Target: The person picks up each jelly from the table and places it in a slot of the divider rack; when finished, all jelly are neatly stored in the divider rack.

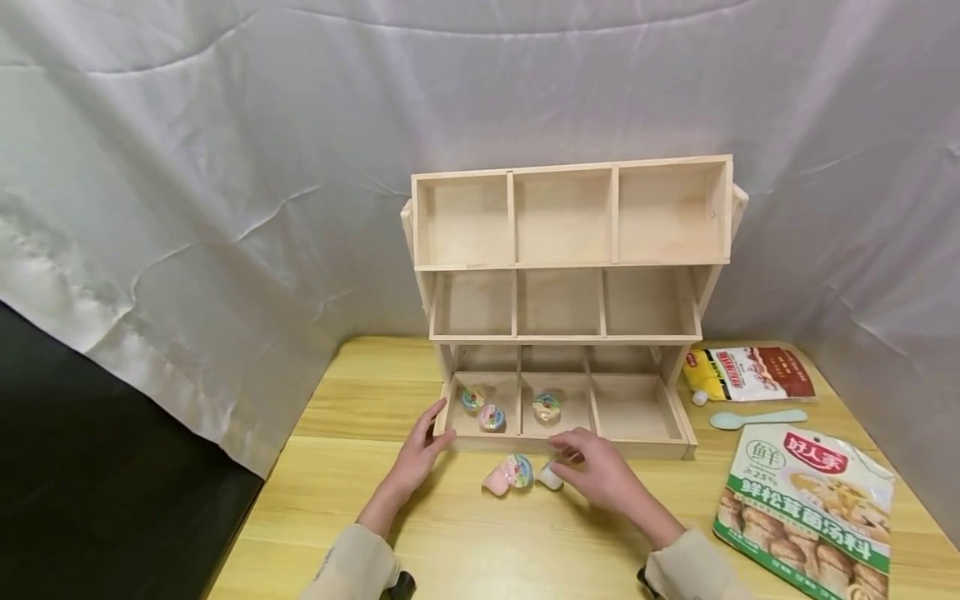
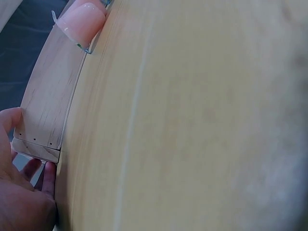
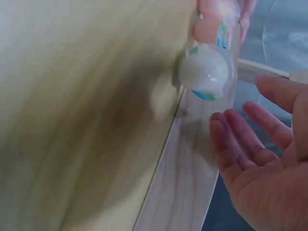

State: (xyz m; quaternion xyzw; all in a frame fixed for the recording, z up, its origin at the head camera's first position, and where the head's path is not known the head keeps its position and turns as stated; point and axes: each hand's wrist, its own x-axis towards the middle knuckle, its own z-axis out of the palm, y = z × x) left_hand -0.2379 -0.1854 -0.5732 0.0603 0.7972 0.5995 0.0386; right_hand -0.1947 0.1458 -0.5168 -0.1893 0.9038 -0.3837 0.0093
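Note:
My left hand (image 1: 412, 457) holds the front left corner of a three-tier wooden shelf (image 1: 566, 445), thumb and fingers about its edge. My right hand (image 1: 600, 468), fingers spread and a little bent, hovers beside a white jelly cup (image 1: 550, 476); in the right wrist view a gap shows between the fingertips and that cup (image 3: 206, 74). Left of it, a pink jelly cup (image 1: 497, 481) and one with a printed lid (image 1: 519, 471) lie on the table. Two jelly cups (image 1: 491, 417) sit in the bottom tier's left compartment, and one (image 1: 547, 407) in the middle compartment.
To the right lie a yellow and red spouted pouch (image 1: 757, 373), a pale green spoon (image 1: 757, 419) and a large green and white mushroom soup packet (image 1: 806, 512). Grey cloth (image 1: 337, 125) hangs behind and at both sides of the wooden table (image 1: 300, 500).

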